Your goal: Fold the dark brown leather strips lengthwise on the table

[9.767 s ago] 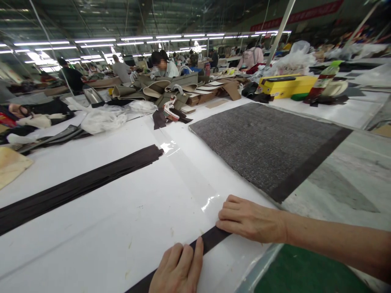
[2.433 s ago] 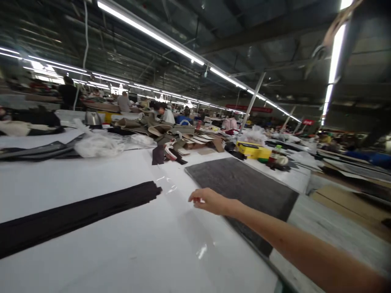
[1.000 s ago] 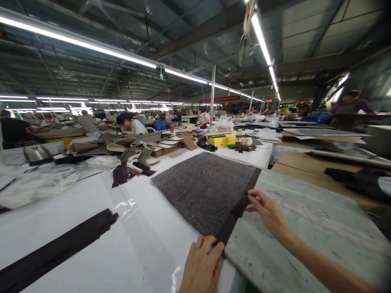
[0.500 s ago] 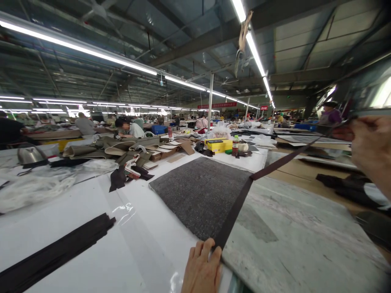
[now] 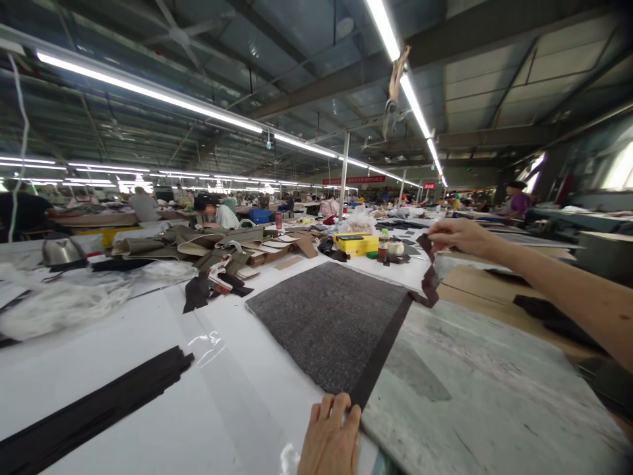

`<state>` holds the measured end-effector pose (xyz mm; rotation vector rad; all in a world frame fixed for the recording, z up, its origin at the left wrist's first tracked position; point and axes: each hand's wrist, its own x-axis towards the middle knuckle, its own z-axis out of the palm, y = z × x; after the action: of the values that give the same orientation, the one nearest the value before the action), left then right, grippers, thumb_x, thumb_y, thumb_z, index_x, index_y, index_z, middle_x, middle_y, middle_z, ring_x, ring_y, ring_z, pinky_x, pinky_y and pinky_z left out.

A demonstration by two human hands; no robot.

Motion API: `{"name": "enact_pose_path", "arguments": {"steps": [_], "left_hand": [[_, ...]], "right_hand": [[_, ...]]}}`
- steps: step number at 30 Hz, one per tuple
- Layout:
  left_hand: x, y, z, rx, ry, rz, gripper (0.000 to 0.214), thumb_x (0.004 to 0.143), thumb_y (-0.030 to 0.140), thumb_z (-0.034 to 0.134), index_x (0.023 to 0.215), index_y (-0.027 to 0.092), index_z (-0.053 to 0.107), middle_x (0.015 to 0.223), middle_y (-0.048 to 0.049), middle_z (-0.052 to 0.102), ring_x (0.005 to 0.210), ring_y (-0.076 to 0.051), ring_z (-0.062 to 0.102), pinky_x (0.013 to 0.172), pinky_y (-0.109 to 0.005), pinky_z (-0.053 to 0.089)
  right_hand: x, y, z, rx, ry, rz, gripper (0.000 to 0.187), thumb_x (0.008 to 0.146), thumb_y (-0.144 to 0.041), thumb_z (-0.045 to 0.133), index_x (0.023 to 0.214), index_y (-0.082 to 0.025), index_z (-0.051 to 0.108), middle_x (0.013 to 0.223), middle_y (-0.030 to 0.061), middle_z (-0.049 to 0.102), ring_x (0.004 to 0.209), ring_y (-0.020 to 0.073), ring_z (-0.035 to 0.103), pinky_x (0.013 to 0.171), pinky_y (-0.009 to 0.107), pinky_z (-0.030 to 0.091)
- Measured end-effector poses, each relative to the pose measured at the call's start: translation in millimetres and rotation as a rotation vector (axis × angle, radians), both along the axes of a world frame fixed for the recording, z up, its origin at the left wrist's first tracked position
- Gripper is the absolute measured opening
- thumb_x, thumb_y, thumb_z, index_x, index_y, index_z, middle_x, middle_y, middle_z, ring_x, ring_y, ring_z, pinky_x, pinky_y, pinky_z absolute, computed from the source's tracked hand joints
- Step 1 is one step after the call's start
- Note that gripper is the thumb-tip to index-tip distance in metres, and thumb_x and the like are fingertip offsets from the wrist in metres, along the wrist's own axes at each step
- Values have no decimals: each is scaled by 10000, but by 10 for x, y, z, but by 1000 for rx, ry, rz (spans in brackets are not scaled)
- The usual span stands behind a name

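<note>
A dark brown fabric strip (image 5: 383,356) runs along the right edge of a dark grey speckled mat (image 5: 321,323). My left hand (image 5: 329,432) holds the strip's near end down at the mat's front corner, fingers bent and close together. Beyond the far corner, my right hand (image 5: 448,236) pinches the other end of the strip above the table. There the strip hangs slack in a wavy loop. Under the strip's right side lies a pale, marbled grey-green slab (image 5: 475,376).
A stack of dark strips (image 5: 93,409) lies on the white table (image 5: 217,389) at left. Behind the mat are a yellow box (image 5: 357,245), a small bottle (image 5: 382,251) and piled olive pieces (image 5: 198,241). A metal kettle (image 5: 63,251) stands far left. People sit farther back.
My right hand has moved left and forward with the strip's end, and the taut strip has gone slack. My left hand stays at the near corner. The view has shifted slightly.
</note>
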<state>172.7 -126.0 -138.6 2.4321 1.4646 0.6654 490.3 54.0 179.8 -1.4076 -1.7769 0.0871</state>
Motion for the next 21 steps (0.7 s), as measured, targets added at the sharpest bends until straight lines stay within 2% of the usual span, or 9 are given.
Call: {"name": "enact_pose_path", "arguments": {"steps": [2,4,8,10,13,16,18,20,21], "left_hand": [[1,-1,-10,8,-20,3,395,878,186,460,1258,225,559,1261,-74,547,1114,-280,450,902,-419,331],[-7,-6,-8,11,-46,14,378,883,185,463,1243,234,568,1248,-60,556,1109,-271,455,901,-410,326],[-29,-25,25,6,-58,1,352,899,197,459,1230,247,568,1252,-42,552,1111,-261,460,902,-399,327],[-35,-40,49,8,-58,-8,340,908,200,450,1222,248,569,1254,-39,546,1110,-256,460,905,-395,328],[-39,-65,85,3,-77,-8,353,908,200,444,1239,252,555,1258,-39,538,1117,-261,450,915,-403,321],[-43,-77,106,-22,-93,-13,362,895,196,446,1237,234,561,1247,-57,543,1111,-276,448,913,-415,322],[-51,-78,113,-32,-101,-21,363,892,201,446,1234,225,566,1246,-66,543,1106,-283,448,912,-420,322],[-60,-79,120,-37,-118,-31,371,896,202,433,1243,227,560,1254,-68,535,1114,-285,440,921,-425,316],[-62,-80,123,-41,-131,-35,376,895,199,427,1246,226,560,1257,-71,533,1118,-288,437,924,-429,314]], "right_hand": [[-55,-15,33,-34,-4,46,139,926,-169,599,831,-79,647,765,-17,627,620,68,615,651,219,521],[-43,-87,220,71,40,34,54,912,-144,627,928,-93,635,855,31,655,667,101,623,677,256,539],[22,-255,633,352,121,-13,266,1010,-200,441,1200,-33,523,1114,215,602,798,98,625,812,260,459],[-43,-277,602,308,79,18,247,979,-196,499,1134,-15,560,984,185,648,750,97,625,800,262,446],[-280,-250,241,72,-35,99,147,913,-147,582,833,-38,639,678,28,628,600,73,602,727,242,460],[-508,-256,-71,-81,-88,179,202,914,-180,607,737,-82,623,665,-38,588,579,74,599,645,222,504],[-563,-315,-24,-43,-57,194,157,912,-183,626,780,-98,621,733,-26,609,612,84,600,633,229,521],[-548,-415,224,98,24,171,199,963,-180,525,816,-86,620,883,41,642,683,69,595,713,225,489],[-537,-474,383,195,81,151,274,998,-184,416,848,-63,611,1008,108,630,743,53,592,762,227,446]]}}
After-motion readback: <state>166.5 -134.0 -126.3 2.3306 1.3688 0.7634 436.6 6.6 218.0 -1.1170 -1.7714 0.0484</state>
